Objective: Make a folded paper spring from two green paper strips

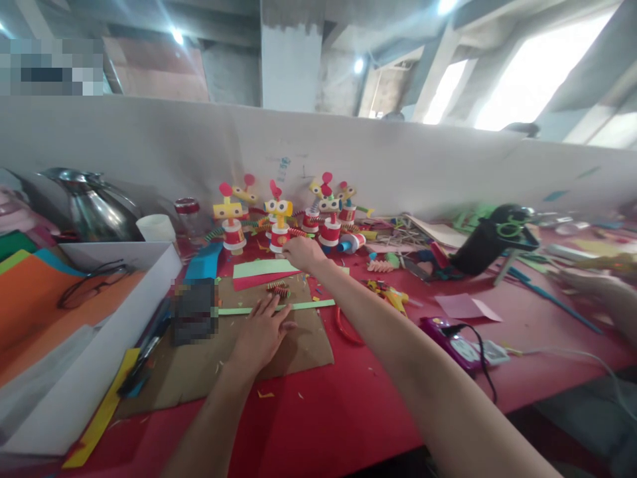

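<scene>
My left hand [263, 332] lies over the cardboard sheet [303, 355], fingers spread, its fingertips on a long pale green paper strip [318, 304]. Just beyond the fingertips lie small folded paper springs [279, 289]. Reaching farther forward, my right hand [304, 255] has its fingers curled together at the base of a paper-cup figure [279, 232] with a yellow head; what is between the fingertips, if anything, is hidden. Below that hand a light green paper piece [261, 267] rests on a red one. Several similar figures stand around, and one red-and-white cup [354, 243] lies on its side.
At the left are a white box [94, 352] with coloured paper and glasses, a metal jug [99, 206] and a white cup [156, 229]. A purple device [455, 345] with a cable and a black holder [472, 245] sit right. Another person's hand [597, 285] is at far right.
</scene>
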Available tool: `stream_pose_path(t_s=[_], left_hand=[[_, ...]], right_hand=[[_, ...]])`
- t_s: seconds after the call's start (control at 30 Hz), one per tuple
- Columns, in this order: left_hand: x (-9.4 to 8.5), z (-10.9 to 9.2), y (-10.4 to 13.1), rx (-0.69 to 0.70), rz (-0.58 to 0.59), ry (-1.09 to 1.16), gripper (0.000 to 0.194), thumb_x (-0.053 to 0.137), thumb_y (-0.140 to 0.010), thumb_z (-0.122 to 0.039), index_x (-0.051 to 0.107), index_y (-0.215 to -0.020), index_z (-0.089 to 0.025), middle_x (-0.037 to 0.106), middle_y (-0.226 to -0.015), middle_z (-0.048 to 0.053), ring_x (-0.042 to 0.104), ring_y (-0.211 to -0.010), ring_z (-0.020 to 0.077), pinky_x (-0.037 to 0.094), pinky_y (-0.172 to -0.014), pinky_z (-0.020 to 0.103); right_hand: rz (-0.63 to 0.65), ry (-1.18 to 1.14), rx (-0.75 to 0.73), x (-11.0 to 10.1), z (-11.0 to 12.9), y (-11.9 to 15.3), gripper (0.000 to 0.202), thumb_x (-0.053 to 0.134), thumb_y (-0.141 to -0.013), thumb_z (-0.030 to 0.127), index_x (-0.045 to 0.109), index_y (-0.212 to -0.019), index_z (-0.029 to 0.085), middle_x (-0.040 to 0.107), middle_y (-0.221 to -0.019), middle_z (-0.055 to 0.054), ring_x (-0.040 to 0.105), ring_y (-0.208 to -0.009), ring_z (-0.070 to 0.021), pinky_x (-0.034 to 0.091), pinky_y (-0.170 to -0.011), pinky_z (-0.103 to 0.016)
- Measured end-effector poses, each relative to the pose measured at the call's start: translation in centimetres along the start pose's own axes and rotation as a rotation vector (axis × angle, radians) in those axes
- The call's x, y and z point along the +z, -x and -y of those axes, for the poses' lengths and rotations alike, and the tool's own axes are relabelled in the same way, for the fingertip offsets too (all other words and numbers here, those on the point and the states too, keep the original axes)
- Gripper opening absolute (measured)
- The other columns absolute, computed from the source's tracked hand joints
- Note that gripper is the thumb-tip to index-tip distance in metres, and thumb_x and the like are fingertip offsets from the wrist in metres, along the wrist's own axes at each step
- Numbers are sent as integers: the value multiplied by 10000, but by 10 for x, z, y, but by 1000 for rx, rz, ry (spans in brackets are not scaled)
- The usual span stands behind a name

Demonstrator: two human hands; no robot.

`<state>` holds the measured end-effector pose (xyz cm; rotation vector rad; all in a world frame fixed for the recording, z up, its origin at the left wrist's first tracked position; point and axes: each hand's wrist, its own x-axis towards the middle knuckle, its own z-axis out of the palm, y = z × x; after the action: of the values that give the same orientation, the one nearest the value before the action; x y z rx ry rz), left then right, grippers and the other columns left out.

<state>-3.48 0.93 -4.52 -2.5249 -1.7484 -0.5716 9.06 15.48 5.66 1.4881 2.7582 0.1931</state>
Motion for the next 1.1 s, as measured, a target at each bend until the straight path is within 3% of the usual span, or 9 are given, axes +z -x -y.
stream_pose_path(t_s=[0.1,0.2,0.33,0.53,0.7,0.8,0.93,1.0,1.1], left_hand=[[-9,-7,0,-11,-22,-31,414,451,-887,-361,565,-1257,-213,473,-1394,121,395,-1297,281,312,-1040,444],[-16,-16,1,-36,-19,-27,381,452,-885,-329,589,-1221,-212,596,-1262,111,526,-1130,285,393,-937,437],[-15,-22,4,-49,-4,-21,374,450,-883,-369,608,-1186,-215,627,-1207,107,544,-1084,286,418,-881,431],[-13,-23,3,-60,20,-49,372,455,-885,-376,613,-1178,-212,603,-1249,108,521,-1131,291,420,-882,435],[-13,-21,2,-78,22,-87,371,457,-888,-372,607,-1189,-217,594,-1272,80,503,-1160,262,408,-932,410],[-8,-18,2,-96,21,-96,404,449,-886,-403,592,-1212,-213,573,-1301,82,487,-1190,264,398,-957,413],[-3,-15,2,-91,13,-67,432,463,-876,-415,575,-1232,-197,560,-1314,97,484,-1202,275,376,-987,436],[-4,-14,1,-90,-8,-15,416,486,-870,-372,580,-1225,-178,562,-1310,105,468,-1221,277,363,-1005,427],[-10,-13,-2,-130,-84,150,383,527,-843,-282,602,-1200,-164,573,-1294,118,477,-1207,284,355,-1013,426]], right_hand=[[-5,102,-24,9,-3,16,288,422,-891,206,672,-1021,146,675,-1034,-159,633,-943,-270,469,-754,-357],[48,150,-66,34,5,32,248,460,-847,121,686,-949,122,676,-962,-172,637,-882,-254,462,-701,-326],[-62,117,-108,60,14,43,255,439,-874,139,668,-987,141,627,-1086,-158,549,-1011,-246,438,-736,-303],[-127,15,-116,70,11,40,236,459,-877,176,645,-1021,164,646,-1070,-106,484,-1043,-248,389,-848,-340],[-181,-153,-183,67,2,29,280,577,-791,166,642,-1063,149,646,-1134,-113,519,-1061,-254,399,-904,-368],[-408,-460,-174,56,-7,24,298,519,-802,98,680,-1039,180,673,-1118,-80,563,-1064,-212,411,-935,-325],[-686,-888,-12,38,-24,18,232,521,-776,109,714,-884,182,710,-951,-47,633,-914,-198,470,-845,-309],[-700,-1061,22,32,-31,16,210,551,-740,120,698,-884,164,707,-900,-41,641,-849,-193,489,-792,-308],[-686,-1174,-6,24,-33,24,342,582,-705,127,638,-1042,149,694,-875,-35,637,-814,-177,497,-749,-294]])
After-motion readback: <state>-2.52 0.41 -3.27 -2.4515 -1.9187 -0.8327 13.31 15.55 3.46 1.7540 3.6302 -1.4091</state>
